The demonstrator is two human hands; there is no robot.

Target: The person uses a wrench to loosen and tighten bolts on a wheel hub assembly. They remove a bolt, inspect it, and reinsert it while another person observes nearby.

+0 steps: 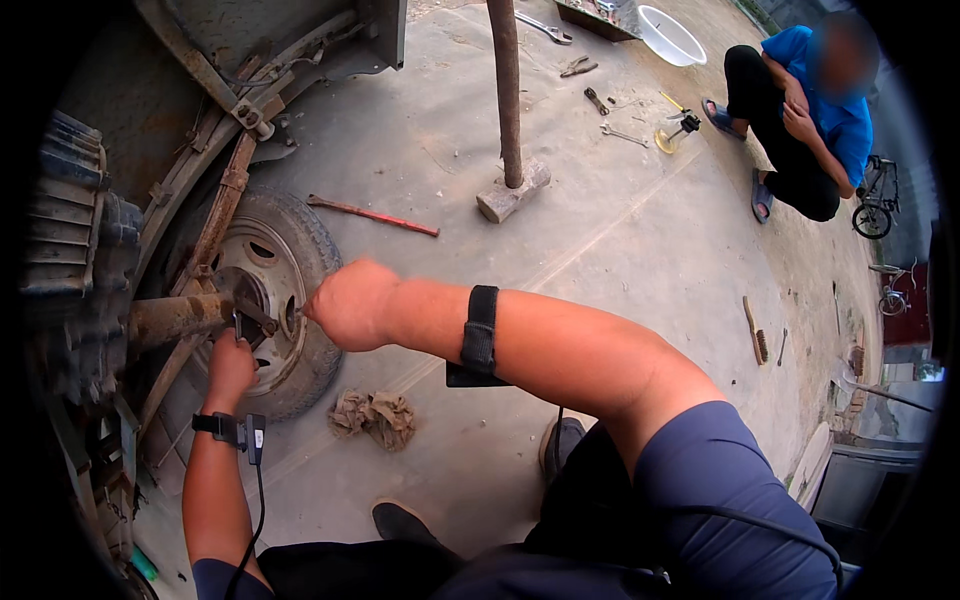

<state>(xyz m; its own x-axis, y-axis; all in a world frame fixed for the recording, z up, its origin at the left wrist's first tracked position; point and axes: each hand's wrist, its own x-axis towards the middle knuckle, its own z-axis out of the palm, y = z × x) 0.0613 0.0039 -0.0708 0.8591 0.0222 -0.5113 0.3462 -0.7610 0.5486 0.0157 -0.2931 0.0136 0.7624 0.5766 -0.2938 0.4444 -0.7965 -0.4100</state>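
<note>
A wheel (318, 235) with a worn tire and a pale steel rim lies behind the rusty axle (170, 322) of a vehicle. At the hub, my left hand (232, 368) is closed, and a thin piece of metal (238, 324) shows at its fingertips; its kind is unclear. A rusty lever-like bracket (258, 316) sits just above that hand. My right hand (355, 305) is closed in a fist at the tire's right side. A short dark tip shows by its fingers, but what it grips is hidden and slightly blurred.
A red bar (375, 214) and an upright sledgehammer (513, 192) stand beyond my right arm. A crumpled rag (375, 418) lies below the wheel. Pliers (578, 67), wrenches, a white basin (672, 36) and a wire brush (755, 330) are farther off. Another person (815, 110) squats at right.
</note>
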